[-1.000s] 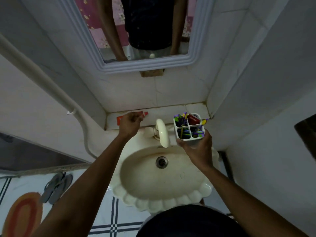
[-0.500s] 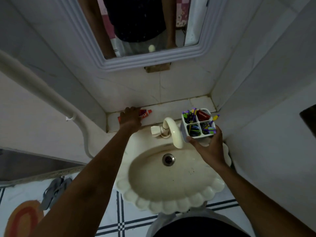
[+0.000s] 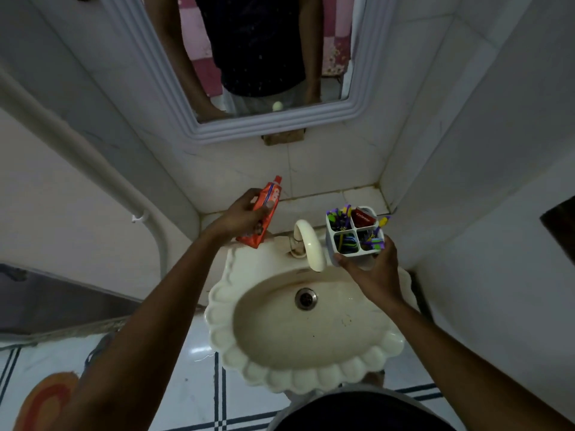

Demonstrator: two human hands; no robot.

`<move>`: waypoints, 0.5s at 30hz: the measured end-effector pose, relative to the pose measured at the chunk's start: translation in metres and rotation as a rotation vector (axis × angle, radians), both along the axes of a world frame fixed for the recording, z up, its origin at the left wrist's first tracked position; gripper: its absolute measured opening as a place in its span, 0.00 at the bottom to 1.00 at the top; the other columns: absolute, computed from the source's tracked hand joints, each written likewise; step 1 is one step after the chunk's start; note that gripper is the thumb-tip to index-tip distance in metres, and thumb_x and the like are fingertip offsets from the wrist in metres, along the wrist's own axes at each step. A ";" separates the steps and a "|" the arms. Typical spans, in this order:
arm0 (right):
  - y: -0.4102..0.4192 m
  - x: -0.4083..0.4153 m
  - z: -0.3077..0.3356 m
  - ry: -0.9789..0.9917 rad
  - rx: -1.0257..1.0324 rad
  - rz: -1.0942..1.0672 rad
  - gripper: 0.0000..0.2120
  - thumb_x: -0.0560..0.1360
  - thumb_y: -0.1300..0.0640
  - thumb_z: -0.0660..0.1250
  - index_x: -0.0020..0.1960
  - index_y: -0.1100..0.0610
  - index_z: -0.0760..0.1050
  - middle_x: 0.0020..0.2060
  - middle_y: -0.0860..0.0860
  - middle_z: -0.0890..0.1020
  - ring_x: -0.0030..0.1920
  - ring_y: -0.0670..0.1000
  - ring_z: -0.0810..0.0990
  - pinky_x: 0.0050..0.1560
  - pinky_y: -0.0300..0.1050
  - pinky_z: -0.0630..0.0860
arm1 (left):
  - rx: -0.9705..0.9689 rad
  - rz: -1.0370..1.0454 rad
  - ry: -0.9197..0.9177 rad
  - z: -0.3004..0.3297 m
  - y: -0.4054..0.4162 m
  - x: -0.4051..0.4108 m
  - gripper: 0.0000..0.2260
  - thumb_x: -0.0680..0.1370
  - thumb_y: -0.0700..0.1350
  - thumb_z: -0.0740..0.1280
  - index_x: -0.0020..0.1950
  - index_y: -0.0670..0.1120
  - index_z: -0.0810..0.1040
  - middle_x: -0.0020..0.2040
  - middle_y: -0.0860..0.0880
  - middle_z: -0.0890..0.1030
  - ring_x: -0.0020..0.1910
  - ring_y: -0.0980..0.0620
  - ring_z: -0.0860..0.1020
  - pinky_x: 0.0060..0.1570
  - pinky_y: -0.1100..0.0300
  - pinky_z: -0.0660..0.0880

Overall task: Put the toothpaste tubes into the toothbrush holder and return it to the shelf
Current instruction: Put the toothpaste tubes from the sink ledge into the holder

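- Orange toothpaste tube (image 3: 264, 214): held clear of the shelf, tilted, cap toward 1 o'clock, crimped end toward 7 o'clock.
- White four-compartment toothbrush holder (image 3: 354, 236): upright, at 3 o'clock from the tube, toothbrushes in three compartments.
- Red toothpaste tube (image 3: 363, 217): in the holder's far-right compartment.

A white tiled shelf (image 3: 357, 197) runs along the wall behind the sink (image 3: 305, 331), under the mirror, ending in the right corner. Its tiles show dark grout lines and some grime at the joints. A cream tap (image 3: 308, 241) rises from the sink's back rim, just before the shelf.
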State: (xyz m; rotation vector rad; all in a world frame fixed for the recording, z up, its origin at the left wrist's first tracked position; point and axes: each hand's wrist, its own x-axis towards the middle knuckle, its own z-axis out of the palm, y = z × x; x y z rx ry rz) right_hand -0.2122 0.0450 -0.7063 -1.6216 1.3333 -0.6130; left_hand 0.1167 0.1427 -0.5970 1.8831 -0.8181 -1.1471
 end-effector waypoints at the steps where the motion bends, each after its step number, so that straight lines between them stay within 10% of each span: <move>1: 0.000 0.000 0.002 0.005 -0.001 0.005 0.65 0.55 0.20 0.82 0.83 0.44 0.60 0.75 0.46 0.71 0.77 0.53 0.73 0.73 0.54 0.78 | -0.022 -0.042 0.088 0.013 0.002 -0.002 0.22 0.85 0.44 0.71 0.76 0.55 0.68 0.65 0.42 0.81 0.44 0.46 0.90 0.40 0.55 0.85; 15: -0.003 -0.007 0.019 0.046 0.017 0.052 0.64 0.59 0.26 0.86 0.84 0.50 0.61 0.75 0.51 0.72 0.77 0.57 0.74 0.72 0.63 0.80 | -0.172 -0.378 -0.777 0.087 -0.027 -0.103 0.12 0.78 0.44 0.79 0.60 0.46 0.87 0.53 0.51 0.87 0.47 0.54 0.84 0.50 0.58 0.83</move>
